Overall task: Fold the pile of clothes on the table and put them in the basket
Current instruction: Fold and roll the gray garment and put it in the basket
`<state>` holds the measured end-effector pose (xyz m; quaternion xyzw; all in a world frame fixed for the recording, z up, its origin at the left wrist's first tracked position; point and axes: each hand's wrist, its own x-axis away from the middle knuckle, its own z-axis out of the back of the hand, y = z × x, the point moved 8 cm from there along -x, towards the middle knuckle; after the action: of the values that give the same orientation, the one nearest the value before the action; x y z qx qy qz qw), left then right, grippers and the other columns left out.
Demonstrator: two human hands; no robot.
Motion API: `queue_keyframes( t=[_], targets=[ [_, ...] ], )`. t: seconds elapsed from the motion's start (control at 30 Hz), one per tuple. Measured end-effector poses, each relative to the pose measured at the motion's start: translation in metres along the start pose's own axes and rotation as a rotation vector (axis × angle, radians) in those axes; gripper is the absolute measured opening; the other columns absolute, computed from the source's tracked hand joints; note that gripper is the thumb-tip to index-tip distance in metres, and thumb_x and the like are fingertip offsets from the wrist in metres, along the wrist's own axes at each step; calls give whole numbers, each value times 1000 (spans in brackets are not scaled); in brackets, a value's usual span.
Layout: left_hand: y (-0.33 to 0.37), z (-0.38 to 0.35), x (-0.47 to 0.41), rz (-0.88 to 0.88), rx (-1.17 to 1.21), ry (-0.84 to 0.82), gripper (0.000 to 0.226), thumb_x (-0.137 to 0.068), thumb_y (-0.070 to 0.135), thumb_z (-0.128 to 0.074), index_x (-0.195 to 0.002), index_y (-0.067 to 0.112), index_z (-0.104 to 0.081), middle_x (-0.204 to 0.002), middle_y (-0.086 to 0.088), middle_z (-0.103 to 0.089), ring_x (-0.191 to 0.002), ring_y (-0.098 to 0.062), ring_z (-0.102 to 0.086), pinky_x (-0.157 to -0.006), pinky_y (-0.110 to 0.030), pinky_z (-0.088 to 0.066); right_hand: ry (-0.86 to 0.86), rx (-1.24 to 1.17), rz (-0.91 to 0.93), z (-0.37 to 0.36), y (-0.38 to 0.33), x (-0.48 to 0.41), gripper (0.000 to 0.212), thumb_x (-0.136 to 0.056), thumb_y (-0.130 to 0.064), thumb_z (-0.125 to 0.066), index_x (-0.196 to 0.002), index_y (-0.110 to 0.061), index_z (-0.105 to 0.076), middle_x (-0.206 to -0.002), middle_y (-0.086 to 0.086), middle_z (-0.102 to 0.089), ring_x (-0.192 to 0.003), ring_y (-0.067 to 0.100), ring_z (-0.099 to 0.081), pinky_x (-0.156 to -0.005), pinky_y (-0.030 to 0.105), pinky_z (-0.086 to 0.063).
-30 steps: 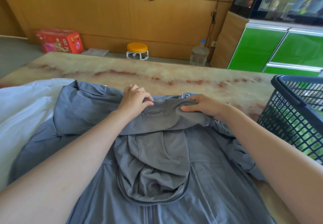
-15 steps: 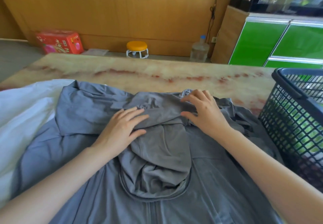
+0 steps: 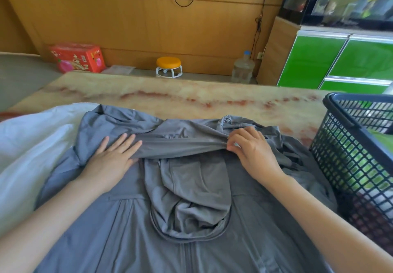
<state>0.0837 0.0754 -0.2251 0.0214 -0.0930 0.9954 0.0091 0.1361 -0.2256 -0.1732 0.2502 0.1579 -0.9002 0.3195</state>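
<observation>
A grey hooded jacket (image 3: pixel 191 240) lies spread on the marble table (image 3: pixel 191 96), its hood turned down over the chest. A sleeve is folded across the top. My left hand (image 3: pixel 112 155) lies flat with straight fingers on the left part of that sleeve. My right hand (image 3: pixel 253 151) has curled fingers that pinch the sleeve's fabric at its right part. A dark plastic basket (image 3: pixel 344 145) stands at the table's right edge, beside the jacket. A white garment (image 3: pixel 27 145) lies under the jacket's left side.
Beyond the table's far edge stand a red box (image 3: pixel 77 56), a small orange-topped stool (image 3: pixel 169 66) and a water jug (image 3: pixel 243 68) on the floor by the wooden wall. Green cabinets (image 3: pixel 340 60) are at the right.
My left hand slid left along the folded sleeve and now lies flat. My right hand's fingers curled and took hold of the sleeve's fabric, which is pulled taut between both hands.
</observation>
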Motion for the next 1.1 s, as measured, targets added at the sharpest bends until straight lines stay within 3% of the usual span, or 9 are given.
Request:
queue_keyframes(
  t=[0.07, 0.17, 0.33, 0.43, 0.63, 0.73, 0.83, 0.97, 1.1],
  targets=[
    [-16, 1, 7, 38, -27, -44, 57, -102, 34, -21, -146, 31, 15, -155, 12, 16, -138, -5, 20, -117, -42, 5, -125, -43, 12, -12, -4, 4, 10, -89, -25, -60, -88, -15, -63, -97, -4, -65, -96, 20, -50, -82, 30, -38],
    [-25, -5, 15, 43, 32, -221, 61, -92, 60, -11, -139, 40, 24, -149, 17, 28, -135, -4, 28, -116, -47, 10, -405, -168, -103, -37, -3, 17, 23, -94, -39, -51, -108, -21, -57, -120, -6, -58, -116, 13, -48, -97, 28, -38],
    [-5, 24, 9, 50, 253, -146, 77, -75, 73, -5, -146, 44, -2, -154, 14, 13, -140, -5, 21, -115, -47, 10, -327, -449, -380, -9, 20, 15, 35, -96, -31, -51, -131, -25, -52, -123, -10, -55, -113, 8, -52, -90, 17, -39],
    [32, 47, -4, -40, 269, -8, 68, -85, 60, -6, -149, 38, -7, -157, 12, 6, -142, -6, 15, -117, -43, 5, -290, -167, -507, 9, 61, 8, 35, -93, -33, -56, -126, -23, -56, -110, -4, -60, -109, 19, -50, -85, 27, -43],
    [91, 13, -23, -83, 354, -140, 62, -92, 62, -15, -146, 44, 8, -156, 11, 15, -143, -10, 18, -115, -52, 5, -657, 163, -543, -3, 90, 9, 29, -86, -41, -64, -106, -21, -63, -110, 2, -57, -114, 27, -37, -89, 36, -39],
    [88, -9, -21, -53, 313, -162, 63, -89, 66, -12, -144, 47, 13, -154, 12, 24, -141, -10, 25, -113, -56, 7, -403, -198, -677, 8, 99, 3, 14, -84, -29, -69, -79, -17, -63, -87, 2, -62, -99, 27, -52, -80, 32, -41],
    [85, -10, -21, -54, 314, -156, 63, -88, 67, -12, -144, 48, 13, -153, 14, 25, -140, -11, 27, -113, -56, 9, -200, -365, -865, 21, 117, -2, 23, -90, -30, -62, -80, -10, -59, -85, 9, -61, -79, 27, -57, -65, 32, -41],
    [84, -9, -21, -43, 316, -135, 64, -88, 67, -12, -143, 48, 12, -153, 14, 24, -140, -12, 27, -113, -56, 8, -517, -291, -1126, 9, 121, 8, 39, -94, -38, -53, -85, 0, -52, -78, 16, -55, -58, 26, -48, -52, 31, -37],
    [84, -9, -20, -31, 318, -143, 64, -88, 67, -12, -143, 48, 13, -153, 14, 25, -140, -12, 27, -113, -56, 8, -360, -9, -820, 27, 112, -9, 48, -96, -49, -42, -112, -7, -59, -113, 15, -58, -103, 31, -50, -80, 36, -39]
  ],
)
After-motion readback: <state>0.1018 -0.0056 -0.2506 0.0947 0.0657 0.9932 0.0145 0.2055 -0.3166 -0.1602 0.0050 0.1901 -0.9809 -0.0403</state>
